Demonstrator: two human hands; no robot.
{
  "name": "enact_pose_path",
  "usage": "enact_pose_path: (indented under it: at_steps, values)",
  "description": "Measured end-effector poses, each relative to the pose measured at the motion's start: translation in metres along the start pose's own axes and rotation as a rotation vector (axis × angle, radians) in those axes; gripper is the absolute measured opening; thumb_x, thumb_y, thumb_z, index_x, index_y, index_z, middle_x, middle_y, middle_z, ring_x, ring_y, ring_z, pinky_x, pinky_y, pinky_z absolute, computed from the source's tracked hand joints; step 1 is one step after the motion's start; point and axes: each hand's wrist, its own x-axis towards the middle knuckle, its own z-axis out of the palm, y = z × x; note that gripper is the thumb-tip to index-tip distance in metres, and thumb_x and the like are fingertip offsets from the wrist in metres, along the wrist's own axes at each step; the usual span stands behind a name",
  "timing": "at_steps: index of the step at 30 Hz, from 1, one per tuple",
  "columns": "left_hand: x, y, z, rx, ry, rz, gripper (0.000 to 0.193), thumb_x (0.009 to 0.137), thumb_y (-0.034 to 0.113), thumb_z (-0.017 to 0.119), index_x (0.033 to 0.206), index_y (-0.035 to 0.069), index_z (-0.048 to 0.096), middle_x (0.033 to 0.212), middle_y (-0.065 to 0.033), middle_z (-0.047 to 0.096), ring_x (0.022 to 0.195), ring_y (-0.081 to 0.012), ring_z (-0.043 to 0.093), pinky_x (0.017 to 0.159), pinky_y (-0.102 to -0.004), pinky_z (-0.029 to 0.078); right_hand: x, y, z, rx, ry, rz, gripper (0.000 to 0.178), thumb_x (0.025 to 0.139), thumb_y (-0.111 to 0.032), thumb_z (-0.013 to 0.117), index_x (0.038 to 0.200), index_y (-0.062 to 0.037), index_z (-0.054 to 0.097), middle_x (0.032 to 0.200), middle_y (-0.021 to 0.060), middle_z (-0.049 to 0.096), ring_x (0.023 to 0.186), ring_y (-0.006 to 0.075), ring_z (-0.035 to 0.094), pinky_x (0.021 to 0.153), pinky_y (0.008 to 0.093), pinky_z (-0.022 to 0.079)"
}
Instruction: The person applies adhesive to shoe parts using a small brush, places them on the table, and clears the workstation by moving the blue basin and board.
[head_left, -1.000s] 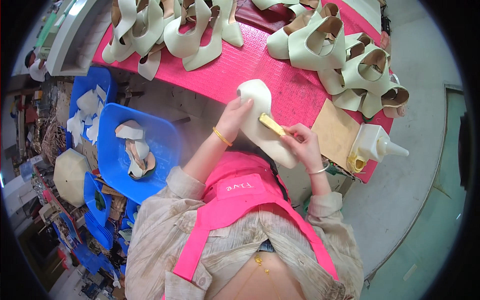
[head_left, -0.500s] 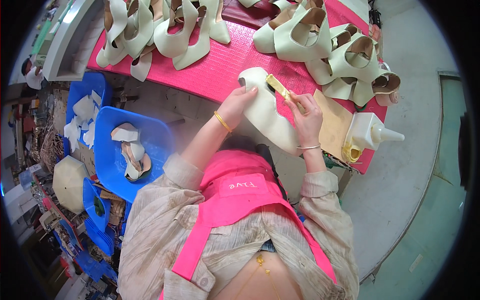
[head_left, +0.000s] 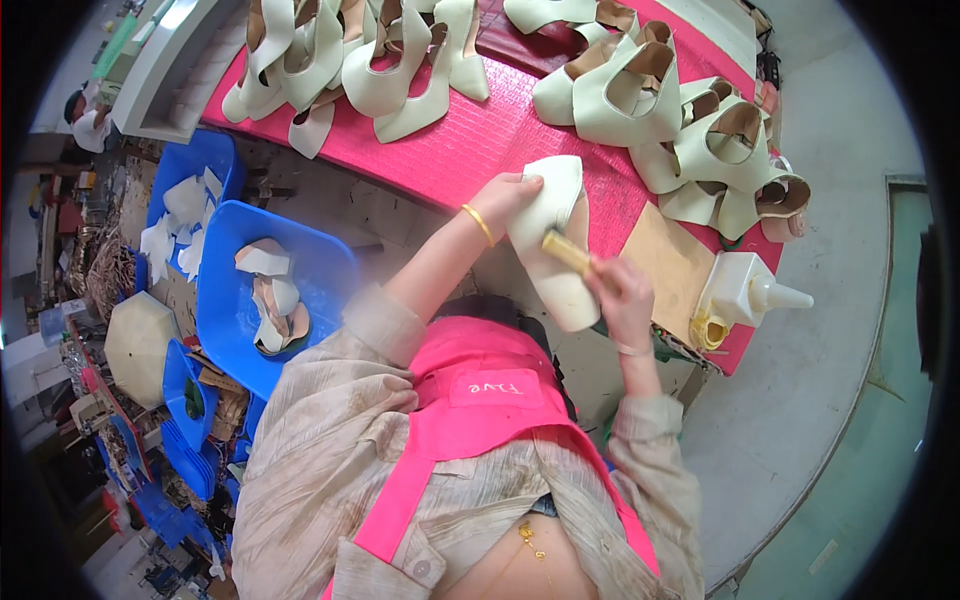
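Note:
My left hand grips the upper end of a white leather shoe upper, its thumb on top, and holds it slanted over the table's near edge. In my right hand is a small brush with a yellowish handle. The brush's dark tip lies against or just above the upper's right side; contact is hard to tell. A tan inner face shows along the upper's right edge. Right of my right hand stands a white squeeze bottle with a cone nozzle, next to a yellow-stained little cup.
White shoe uppers are piled at the left and right of the pink table. A tan board lies near its right edge. A blue bin with several pieces stands left, beside another blue bin of white scraps.
The shoe upper has turned more upright, and its tan inner side now shows. My right hand has moved down and nearer, bringing the brush from the upper's top edge to its middle.

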Motion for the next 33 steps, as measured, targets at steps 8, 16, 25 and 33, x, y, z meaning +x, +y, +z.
enact_pose_path:
  at_steps: [8, 16, 25, 33]
  values:
    - [-0.017, -0.019, 0.004, -0.335, -0.326, 0.02, 0.038, 0.083, 0.029, 0.047, 0.104, -0.002, 0.046, 0.09, -0.0066, 0.055, 0.078, -0.0154, 0.054, 0.072, -0.0256, 0.044, -0.006, -0.009, 0.006, 0.317, 0.118, 0.417, 0.014, 0.067, -0.006, 0.062, 0.079, -0.0006, 0.059, 0.069, 0.0092, 0.053, 0.064, 0.021, 0.053, 0.06, 0.0273, 0.041]
    - [-0.024, -0.035, 0.005, -0.24, 0.042, -0.013, 0.022, 0.083, 0.011, 0.044, 0.097, -0.004, 0.048, 0.087, -0.0126, 0.057, 0.074, -0.0199, 0.058, 0.066, -0.0309, 0.049, -0.049, -0.006, 0.014, -0.031, 0.116, 0.139, 0.02, 0.066, -0.01, 0.062, 0.086, -0.0053, 0.059, 0.067, 0.0059, 0.052, 0.062, 0.022, 0.052, 0.056, 0.0302, 0.037]
    - [-0.051, -0.014, 0.023, -0.277, -0.06, 0.051, 0.026, 0.084, 0.015, 0.041, 0.102, -0.004, 0.045, 0.092, -0.0132, 0.055, 0.077, -0.0215, 0.057, 0.069, -0.0325, 0.047, -0.008, -0.015, -0.001, 0.268, 0.175, 0.215, 0.018, 0.065, -0.01, 0.065, 0.08, -0.0027, 0.06, 0.071, 0.0094, 0.054, 0.064, 0.024, 0.052, 0.058, 0.0303, 0.04]
    - [-0.051, 0.019, 0.025, -0.272, -0.094, 0.112, 0.027, 0.085, 0.016, 0.041, 0.103, -0.004, 0.045, 0.092, -0.0122, 0.055, 0.077, -0.0207, 0.057, 0.068, -0.0318, 0.048, 0.02, -0.025, -0.024, 0.395, 0.244, 0.242, 0.016, 0.069, -0.002, 0.061, 0.084, -0.0003, 0.058, 0.071, 0.0075, 0.052, 0.065, 0.0135, 0.05, 0.061, 0.0252, 0.041]
